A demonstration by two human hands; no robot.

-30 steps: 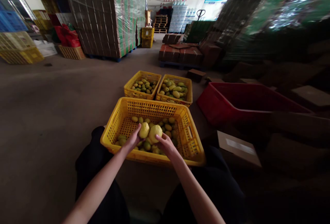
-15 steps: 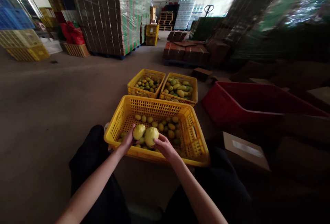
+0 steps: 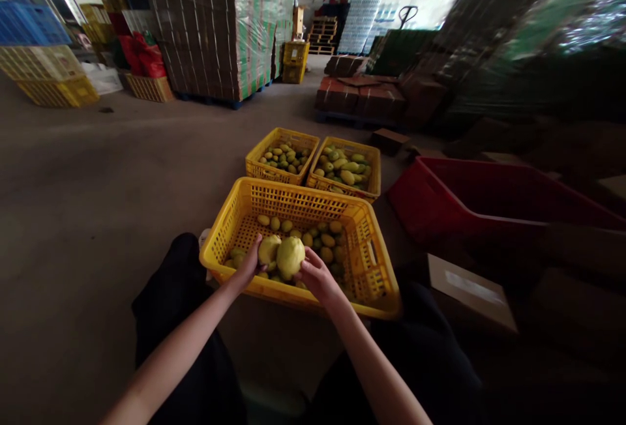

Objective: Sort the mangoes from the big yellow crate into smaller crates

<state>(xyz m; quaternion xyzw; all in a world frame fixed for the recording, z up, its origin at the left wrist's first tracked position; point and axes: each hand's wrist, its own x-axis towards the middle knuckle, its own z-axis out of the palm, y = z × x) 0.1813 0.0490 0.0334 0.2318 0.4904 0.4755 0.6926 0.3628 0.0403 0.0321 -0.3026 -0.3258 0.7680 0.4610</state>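
Note:
Above the near yellow crate (image 3: pixel 306 193), my left hand (image 3: pixel 249 261) is closed around a smooth, lumpy yellow-green fruit (image 3: pixel 268 252). My right hand (image 3: pixel 317 273) grips a second, slightly larger pale yellow fruit (image 3: pixel 290 257), fingers on its right side. Side by side, the two fruits look to be touching. Beneath them, several smaller yellow-green fruits (image 3: pixel 327 240) lie in the crate, mostly toward its right and middle. Part of the crate's contents is hidden by my hands and the held fruits.
Two more yellow crates stand just beyond, a left one (image 3: pixel 274 173) and a right one (image 3: pixel 342 190), both holding fruit. A red tub (image 3: pixel 415 206) and a cardboard box (image 3: pixel 472 285) are to the right. Wrapped pallet stacks (image 3: pixel 195 27) rise farther back.
Both fruits have been turned in my hands, and the right one now overlaps the left one's edge. The whole view has shifted slightly.

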